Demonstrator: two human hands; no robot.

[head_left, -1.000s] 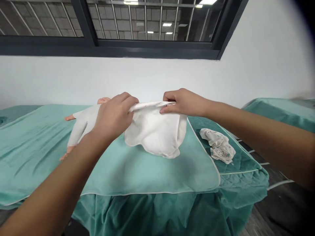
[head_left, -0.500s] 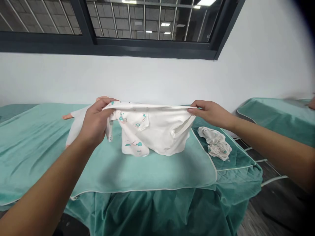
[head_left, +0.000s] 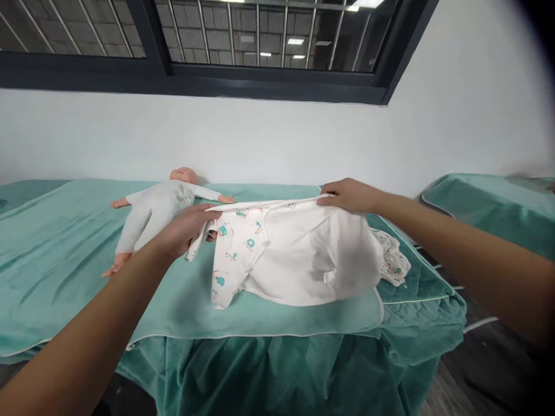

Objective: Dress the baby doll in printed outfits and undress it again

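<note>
A white baby shirt (head_left: 295,254) with small green and pink prints hangs stretched between my hands, just over the green bed cover. My left hand (head_left: 191,228) pinches its upper left corner, with a narrow printed sleeve dangling beside the fingers. At the upper right edge, my right hand (head_left: 349,195) grips the cloth with the fingers closed. The shirt's front is partly open, showing its plain white inside. A baby doll (head_left: 158,208) in a white suit lies on its back behind my left hand; my forearm covers part of it.
A crumpled printed garment (head_left: 395,260) lies at the right end of the green bed cover (head_left: 260,320), partly behind the shirt. Another green-covered bed (head_left: 498,205) stands farther right. A white wall (head_left: 277,138) and a dark-framed window (head_left: 277,86) are behind.
The shirt has come down and spread wider, its right part swinging toward the crumpled garment. My left hand has shifted right and lower, uncovering more of the doll.
</note>
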